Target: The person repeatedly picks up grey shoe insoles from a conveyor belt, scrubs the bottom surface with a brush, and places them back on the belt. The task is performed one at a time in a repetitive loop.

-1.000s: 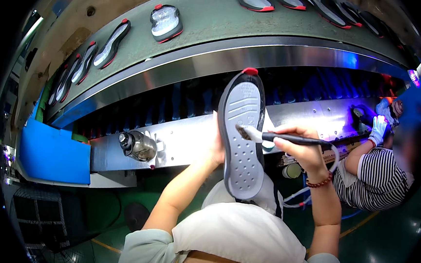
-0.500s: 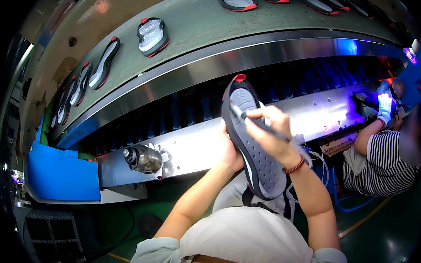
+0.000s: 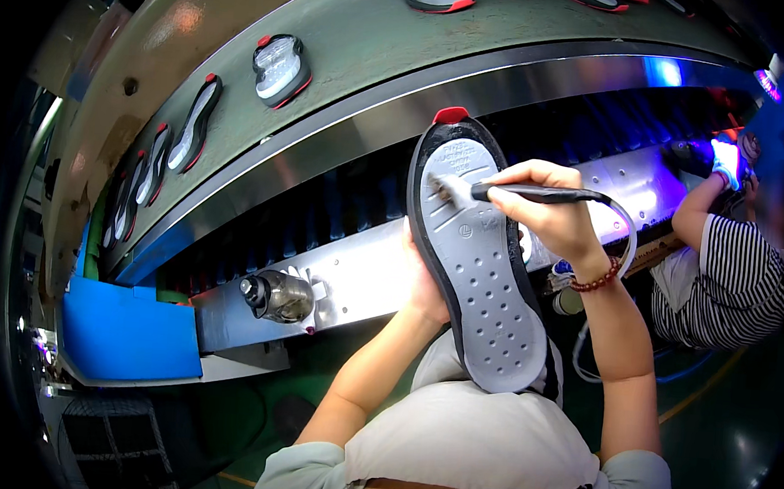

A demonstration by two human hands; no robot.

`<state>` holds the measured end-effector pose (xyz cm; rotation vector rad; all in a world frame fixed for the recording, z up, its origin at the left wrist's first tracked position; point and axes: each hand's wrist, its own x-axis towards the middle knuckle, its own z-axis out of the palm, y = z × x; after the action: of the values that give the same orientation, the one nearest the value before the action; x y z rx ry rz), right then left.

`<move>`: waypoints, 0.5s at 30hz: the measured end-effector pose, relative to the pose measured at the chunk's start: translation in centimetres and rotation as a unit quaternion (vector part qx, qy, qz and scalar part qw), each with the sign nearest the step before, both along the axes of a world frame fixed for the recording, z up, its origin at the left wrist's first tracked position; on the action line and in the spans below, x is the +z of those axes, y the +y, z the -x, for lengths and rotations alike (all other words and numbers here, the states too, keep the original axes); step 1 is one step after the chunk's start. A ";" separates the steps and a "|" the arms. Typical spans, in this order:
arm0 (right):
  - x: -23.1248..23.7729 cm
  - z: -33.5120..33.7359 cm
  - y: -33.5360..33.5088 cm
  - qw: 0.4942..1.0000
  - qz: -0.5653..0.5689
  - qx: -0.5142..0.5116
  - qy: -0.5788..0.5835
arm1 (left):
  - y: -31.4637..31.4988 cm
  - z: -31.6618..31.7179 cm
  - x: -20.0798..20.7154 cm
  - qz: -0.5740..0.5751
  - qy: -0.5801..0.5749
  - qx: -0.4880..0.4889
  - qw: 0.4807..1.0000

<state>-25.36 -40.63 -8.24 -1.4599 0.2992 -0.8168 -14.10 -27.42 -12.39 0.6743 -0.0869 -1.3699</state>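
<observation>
My left hand (image 3: 424, 279) grips the left edge of a shoe sole (image 3: 484, 292), its fingers hidden behind it. The sole is grey inside, pitted with small holes, with a black rim and a red tip at the far end. Pinched in my right hand (image 3: 554, 206) is a brush (image 3: 505, 192) with a black handle and a pale tube running from its rear end. Its bristles meet the sole's grey surface in the upper part, slightly blurred.
Several similar soles lie on a green conveyor belt (image 3: 352, 37) beyond a metal rail. A dark bottle (image 3: 277, 295) stands on the steel ledge (image 3: 363, 274) at left. On the right sits a co-worker in a striped top (image 3: 741, 260), a gloved hand lit violet.
The sole has turned to face me more squarely and looks larger. My right hand has moved right and up, the brush now lying more level across the sole.
</observation>
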 end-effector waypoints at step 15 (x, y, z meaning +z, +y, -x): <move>0.3 3.4 2.1 0.970 -0.005 0.242 0.005 | 0.0 -0.7 0.8 0.056 -0.088 0.099 0.990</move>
<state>-28.72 -38.58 -7.97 -1.4458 -0.0497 -0.4098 -13.44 -27.44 -11.56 0.6892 -0.2314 -1.1053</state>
